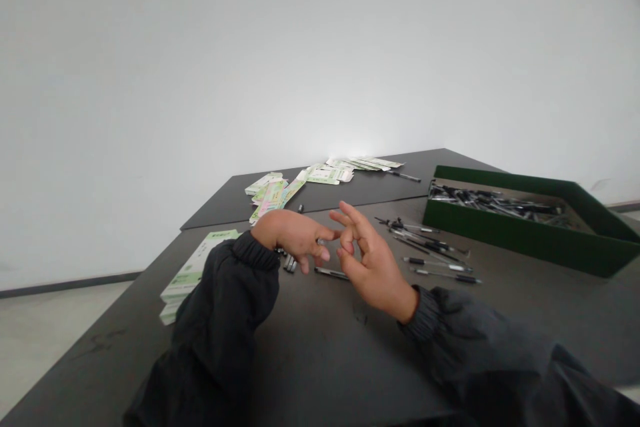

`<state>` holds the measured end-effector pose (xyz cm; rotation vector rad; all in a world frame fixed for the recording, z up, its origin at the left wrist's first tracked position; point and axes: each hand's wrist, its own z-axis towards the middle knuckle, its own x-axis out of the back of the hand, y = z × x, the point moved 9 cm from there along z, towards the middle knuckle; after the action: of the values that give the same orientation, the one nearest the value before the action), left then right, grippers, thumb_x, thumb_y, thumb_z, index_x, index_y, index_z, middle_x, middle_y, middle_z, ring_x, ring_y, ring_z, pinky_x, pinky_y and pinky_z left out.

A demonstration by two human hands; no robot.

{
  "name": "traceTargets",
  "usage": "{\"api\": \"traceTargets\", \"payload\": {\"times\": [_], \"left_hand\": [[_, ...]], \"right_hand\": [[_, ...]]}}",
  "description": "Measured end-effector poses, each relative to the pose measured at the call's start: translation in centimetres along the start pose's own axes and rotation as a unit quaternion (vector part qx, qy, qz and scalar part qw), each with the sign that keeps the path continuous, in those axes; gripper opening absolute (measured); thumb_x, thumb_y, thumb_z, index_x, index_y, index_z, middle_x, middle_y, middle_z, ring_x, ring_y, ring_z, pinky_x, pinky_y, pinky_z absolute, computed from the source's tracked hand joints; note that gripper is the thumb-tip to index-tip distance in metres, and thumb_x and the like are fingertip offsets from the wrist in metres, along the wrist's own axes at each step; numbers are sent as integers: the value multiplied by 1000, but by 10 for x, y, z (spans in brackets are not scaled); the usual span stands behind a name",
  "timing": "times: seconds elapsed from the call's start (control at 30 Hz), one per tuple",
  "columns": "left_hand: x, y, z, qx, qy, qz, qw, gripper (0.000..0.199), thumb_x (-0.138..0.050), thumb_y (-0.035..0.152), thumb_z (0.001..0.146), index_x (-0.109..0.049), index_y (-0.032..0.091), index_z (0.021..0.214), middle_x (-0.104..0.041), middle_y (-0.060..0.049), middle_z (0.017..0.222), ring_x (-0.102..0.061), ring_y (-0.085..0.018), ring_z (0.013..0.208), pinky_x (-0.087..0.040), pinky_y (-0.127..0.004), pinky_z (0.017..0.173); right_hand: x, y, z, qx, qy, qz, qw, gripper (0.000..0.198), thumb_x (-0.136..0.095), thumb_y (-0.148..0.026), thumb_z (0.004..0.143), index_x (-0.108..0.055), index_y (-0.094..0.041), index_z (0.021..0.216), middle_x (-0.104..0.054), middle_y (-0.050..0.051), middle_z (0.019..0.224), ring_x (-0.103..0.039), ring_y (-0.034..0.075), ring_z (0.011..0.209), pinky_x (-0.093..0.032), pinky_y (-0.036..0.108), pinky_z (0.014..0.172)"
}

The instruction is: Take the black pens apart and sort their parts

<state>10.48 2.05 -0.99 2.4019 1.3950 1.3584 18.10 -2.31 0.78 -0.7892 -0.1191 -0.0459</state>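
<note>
A person in dark, cuffed sleeves [220, 327] works over a black table [330, 360], the two hands nearly meeting at its middle. The left hand [295, 233] points its fingers toward the right; a small grey bit shows between them, but whether they grip it cannot be told. The right hand [373, 263] curls one finger close to the thumb, the others held out, and whether anything is pinched there cannot be told either. Whether the fingertips of the two hands touch is also unclear.

A single pen [330, 273] lies on the table, partly hidden by the right hand, while a cluster of pens [290, 263] sits partly covered by the left. Loose pens [435, 247] spread just beside the right hand, near a long green box [510, 232] with many more pens inside. Green-and-white cartons [195, 270] lie by the left sleeve; flat cartons [325, 175] fan across the far side, with one pen [405, 177] near them, before a pale wall [320, 47].
</note>
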Motion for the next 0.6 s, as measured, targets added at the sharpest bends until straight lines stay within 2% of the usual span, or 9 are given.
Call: {"api": "traceTargets", "payload": {"times": [0.1,0.17,0.23,0.27,0.37,0.43,0.5,0.6], "left_hand": [[0,-1,-1,-12,-6,4,1000,26,-48,23,89,-50,18,115,-67,-5,94,-66,-17,78,-49,-26,68],[1,-1,-3,-8,-7,-4,1000,27,-46,24,90,-49,18,116,-67,-6,96,-67,-17,76,-49,-26,68],[1,-2,-4,7,-3,-10,1000,28,-44,24,90,-47,17,117,-68,-8,97,-68,-17,74,-49,-25,65],[1,-1,-4,15,-3,-12,1000,27,-45,23,90,-46,16,116,-68,-8,97,-68,-18,74,-48,-25,64],[-3,0,-3,33,-10,-33,999,24,-46,23,89,-46,15,112,-67,-9,98,-68,-19,75,-49,-26,63],[-3,0,-2,35,-11,-50,998,26,-44,23,90,-43,17,115,-66,-10,100,-68,-19,75,-50,-28,65],[-3,-1,0,28,-8,-40,999,28,-46,22,89,-44,18,117,-66,-9,99,-67,-20,76,-50,-29,67],[-1,-2,2,7,-10,6,1000,24,-56,23,85,-52,17,108,-66,-7,96,-66,-20,79,-48,-28,70]], "right_hand": [[-6,-4,-1,0,-39,44,998,75,-46,-7,80,-16,-26,145,-45,-1,78,-39,21,128,-24,47,109],[-10,-4,-2,-8,-71,69,995,79,-48,-8,78,-12,-27,145,-51,3,97,-38,21,128,-22,46,110],[-10,-2,-1,-20,-78,77,994,78,-50,-9,76,-16,-28,144,-47,6,114,-40,21,123,-25,44,108],[-8,0,0,-26,-69,73,995,75,-51,-9,76,-20,-28,142,-46,6,114,-43,20,118,-28,42,106],[-1,6,1,-38,-29,39,998,59,-50,-10,77,-35,-26,132,-45,2,93,-50,17,93,-40,37,94],[0,7,1,-39,-13,20,999,50,-48,-10,79,-41,-25,126,-42,-1,82,-50,15,82,-43,35,88],[-2,5,0,-33,-11,4,999,51,-46,-8,80,-41,-26,127,-41,-2,79,-52,15,83,-43,35,89],[-4,-2,0,-11,-16,-1,1000,65,-45,-5,78,-32,-27,138,-40,-2,76,-51,20,107,-36,41,100]]}}
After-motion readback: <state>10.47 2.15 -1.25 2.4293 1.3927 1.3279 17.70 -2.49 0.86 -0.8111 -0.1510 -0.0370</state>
